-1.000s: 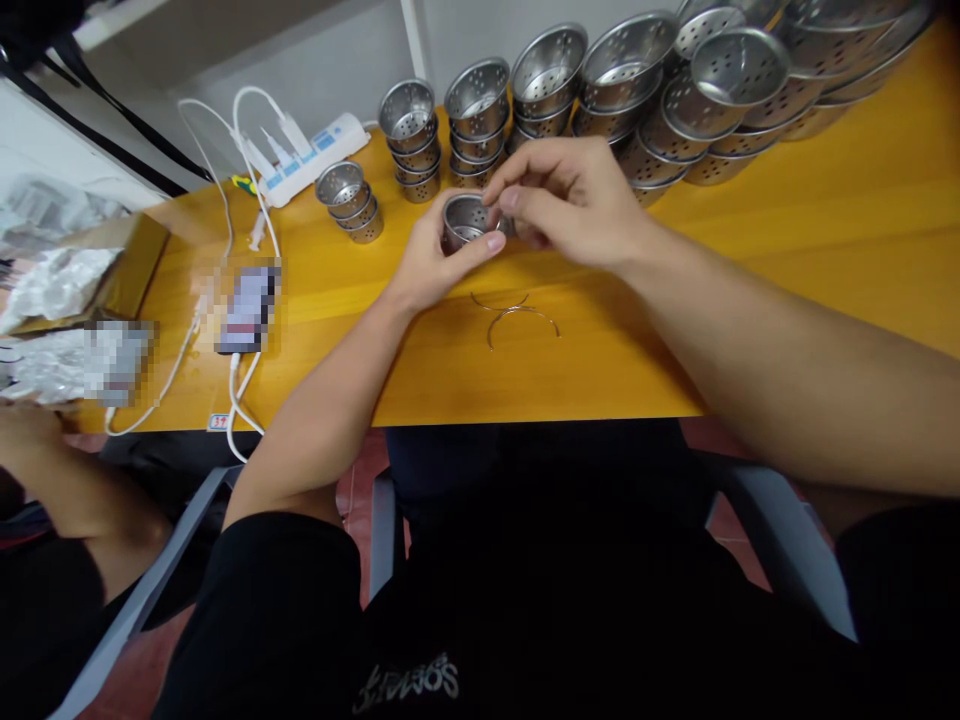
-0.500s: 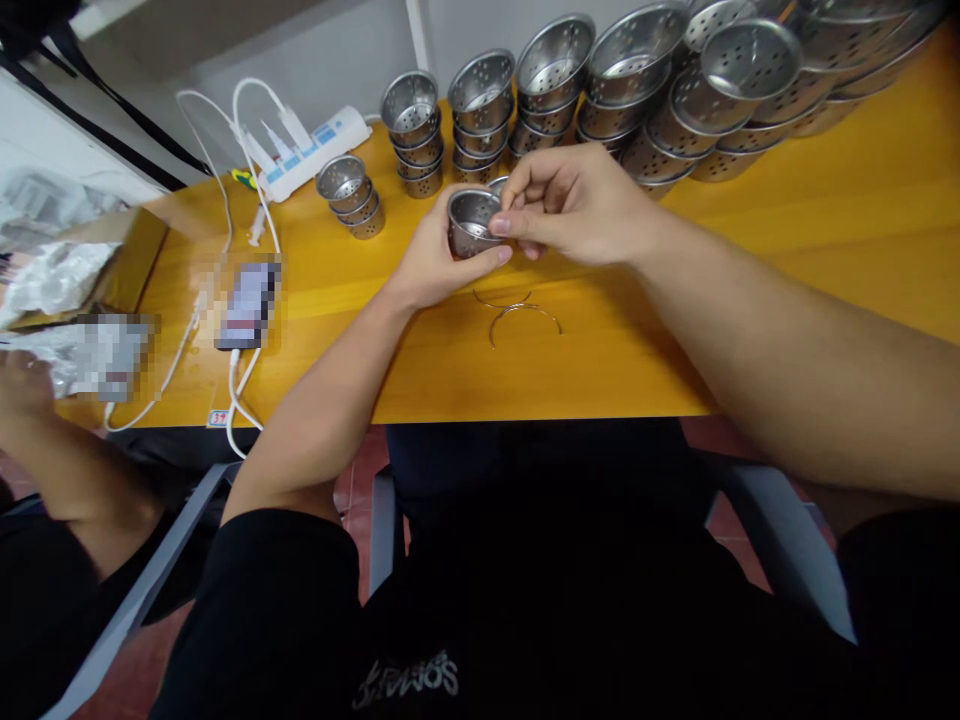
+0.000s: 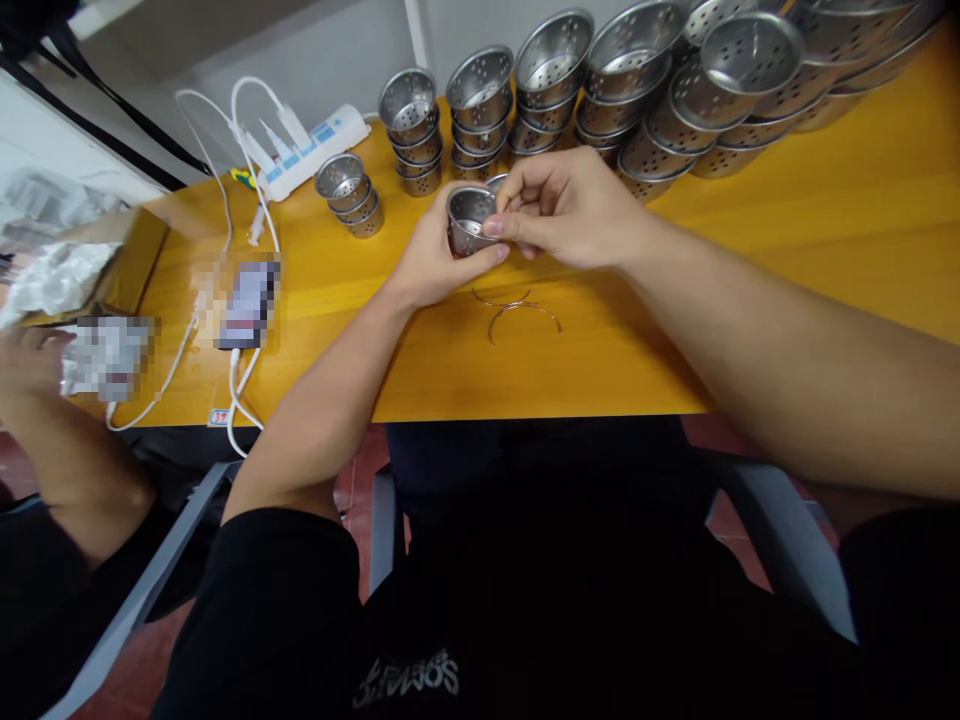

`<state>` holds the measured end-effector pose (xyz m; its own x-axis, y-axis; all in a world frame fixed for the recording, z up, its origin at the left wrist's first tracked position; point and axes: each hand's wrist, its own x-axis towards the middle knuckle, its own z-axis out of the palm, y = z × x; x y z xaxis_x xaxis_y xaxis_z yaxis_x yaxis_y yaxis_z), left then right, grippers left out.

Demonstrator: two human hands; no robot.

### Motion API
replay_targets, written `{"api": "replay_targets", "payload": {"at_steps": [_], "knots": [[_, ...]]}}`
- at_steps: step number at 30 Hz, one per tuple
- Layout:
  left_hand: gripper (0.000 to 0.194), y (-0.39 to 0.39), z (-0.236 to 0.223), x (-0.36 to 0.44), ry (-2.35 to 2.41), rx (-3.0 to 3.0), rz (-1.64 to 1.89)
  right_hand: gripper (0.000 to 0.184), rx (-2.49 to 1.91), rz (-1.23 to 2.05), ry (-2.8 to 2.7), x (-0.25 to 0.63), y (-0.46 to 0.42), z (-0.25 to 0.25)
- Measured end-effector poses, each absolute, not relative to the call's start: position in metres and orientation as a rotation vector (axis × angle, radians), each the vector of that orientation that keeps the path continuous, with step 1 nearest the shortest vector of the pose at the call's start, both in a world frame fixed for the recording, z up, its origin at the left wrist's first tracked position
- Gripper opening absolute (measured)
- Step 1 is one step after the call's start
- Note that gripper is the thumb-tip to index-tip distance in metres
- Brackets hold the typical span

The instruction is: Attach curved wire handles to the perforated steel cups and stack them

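A small perforated steel cup [image 3: 466, 214] is held just above the yellow table [image 3: 787, 250]. My left hand [image 3: 431, 262] wraps round it from below and behind. My right hand [image 3: 566, 205] pinches at the cup's right rim with thumb and forefinger; what sits between those fingertips is too small to make out. Two thin curved wire handles [image 3: 516, 310] lie on the table just below my hands.
Stacks of small perforated cups [image 3: 409, 130] and larger perforated bowls [image 3: 720, 80] line the table's far edge. A white power strip [image 3: 315, 145] with cables lies at the back left, a phone [image 3: 247, 305] nearer. Another person's hand [image 3: 30, 365] handles plastic packets at the far left.
My hands and the cup stay almost where they were; the right thumb and forefinger have shifted slightly along the cup's rim. The other person's hand at the left has moved up toward the packets.
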<state>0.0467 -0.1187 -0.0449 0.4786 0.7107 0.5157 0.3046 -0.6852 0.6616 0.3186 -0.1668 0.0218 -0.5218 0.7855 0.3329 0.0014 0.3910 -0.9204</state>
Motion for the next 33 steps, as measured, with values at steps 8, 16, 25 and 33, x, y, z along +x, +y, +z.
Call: {"api": "replay_targets", "payload": {"at_steps": [8,16,25,33], "knots": [[0.084,-0.118,-0.048,0.045,0.844,2.293,1.117,0.060,-0.669,1.130,-1.867,0.321,-0.167,0.019],[0.106,-0.093,-0.069,0.036,0.788,2.345,1.195,0.040,-0.852,0.548,-1.982,0.326,-0.174,0.022],[0.109,-0.098,-0.059,0.035,0.786,2.366,1.217,0.035,-0.954,0.604,-2.155,0.324,-0.185,0.037],[0.110,-0.111,-0.047,0.042,0.795,2.382,1.210,0.051,-0.908,0.660,-2.311,0.317,-0.187,0.034]]}}
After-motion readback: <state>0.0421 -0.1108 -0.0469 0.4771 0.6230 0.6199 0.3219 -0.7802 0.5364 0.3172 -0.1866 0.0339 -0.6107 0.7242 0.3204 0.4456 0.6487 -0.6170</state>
